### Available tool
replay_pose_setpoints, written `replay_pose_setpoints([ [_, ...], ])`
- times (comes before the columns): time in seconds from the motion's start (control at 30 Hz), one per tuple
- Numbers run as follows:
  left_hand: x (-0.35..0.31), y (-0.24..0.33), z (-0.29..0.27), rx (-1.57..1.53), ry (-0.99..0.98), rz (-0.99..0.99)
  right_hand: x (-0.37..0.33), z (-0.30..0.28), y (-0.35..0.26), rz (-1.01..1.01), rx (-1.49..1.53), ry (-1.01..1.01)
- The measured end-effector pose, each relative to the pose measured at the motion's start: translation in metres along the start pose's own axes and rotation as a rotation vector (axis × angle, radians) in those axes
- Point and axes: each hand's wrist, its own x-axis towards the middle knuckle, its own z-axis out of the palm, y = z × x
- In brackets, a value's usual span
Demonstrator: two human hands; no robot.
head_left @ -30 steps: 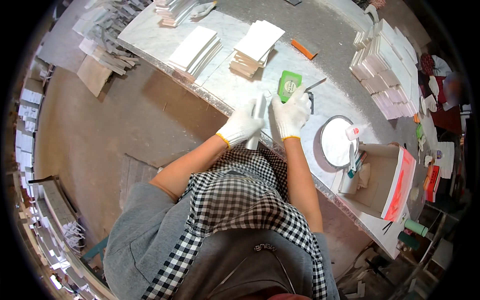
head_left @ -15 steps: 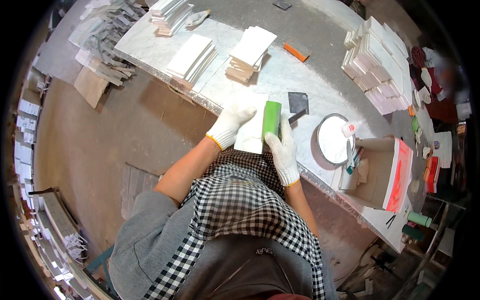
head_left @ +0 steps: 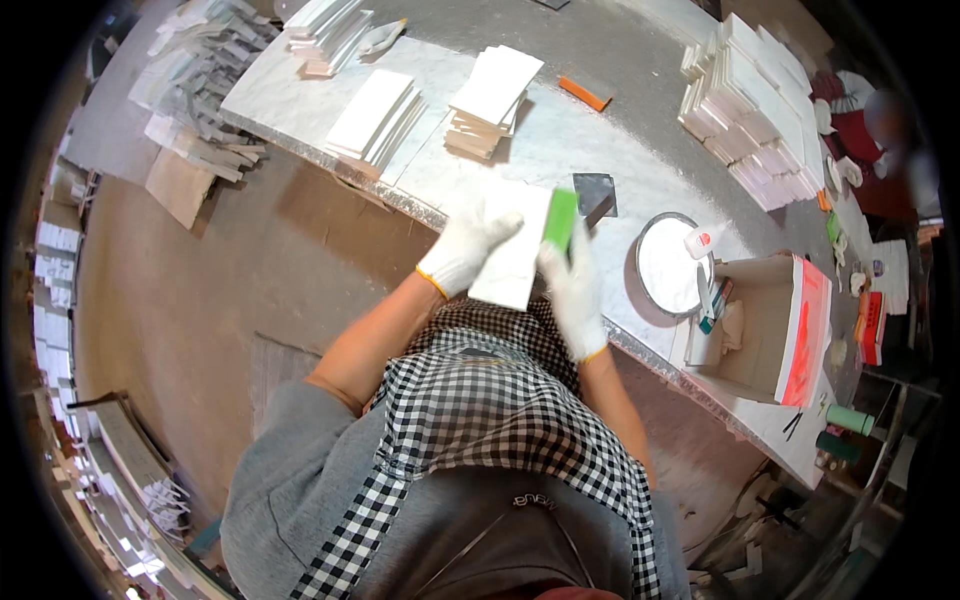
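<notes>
My left hand (head_left: 466, 246), in a white knit glove, closes on the left side of a flat white slab (head_left: 508, 274) at the bench's near edge, its thumb lying over the top face. In my right hand (head_left: 573, 300), gloved likewise, is a bright green rectangular block (head_left: 560, 220), held along the slab's right edge. Motion smears the right fingers a little. Just beyond that hand a dark grey square sheet (head_left: 597, 188) lies on the bench, partly covered by a dark object whose kind I cannot make out.
Stacked white slabs (head_left: 375, 118) stand at the far left, with another stack (head_left: 492, 90) beside them and a taller pile (head_left: 752, 110) at the far right. An orange block (head_left: 584, 94) lies behind. To the right are a round basin of white material (head_left: 662, 272) and an open carton (head_left: 800, 335).
My right hand and the green block have shifted slightly right, and the block now shows shorter and tilted. The left hand stays on the slab. The whole view has moved a little.
</notes>
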Motion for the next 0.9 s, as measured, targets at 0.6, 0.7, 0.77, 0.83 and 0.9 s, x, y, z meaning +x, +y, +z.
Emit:
replay_pose_setpoints([
  [0.6, -0.01, -0.003, 0.018, -0.037, -0.05, 0.001, 0.005, -0.019, -0.004, -0.038, 0.04, 0.065],
  [0.7, -0.004, 0.014, 0.01, -0.087, -0.016, -0.104, -0.028, -0.002, 0.01, -0.001, 0.018, -0.014],
  [0.77, 0.001, 0.002, 0.008, -0.032, -0.011, -0.061, -0.022, -0.005, 0.01, -0.001, 0.014, 0.013],
  [0.83, -0.005, -0.005, 0.012, 0.016, -0.038, -0.041, -0.001, -0.015, -0.007, 0.017, 0.079, 0.029],
  [0.9, -0.01, -0.002, 0.019, 0.107, -0.082, -0.028, 0.015, -0.022, -0.004, -0.009, 0.077, 0.138],
])
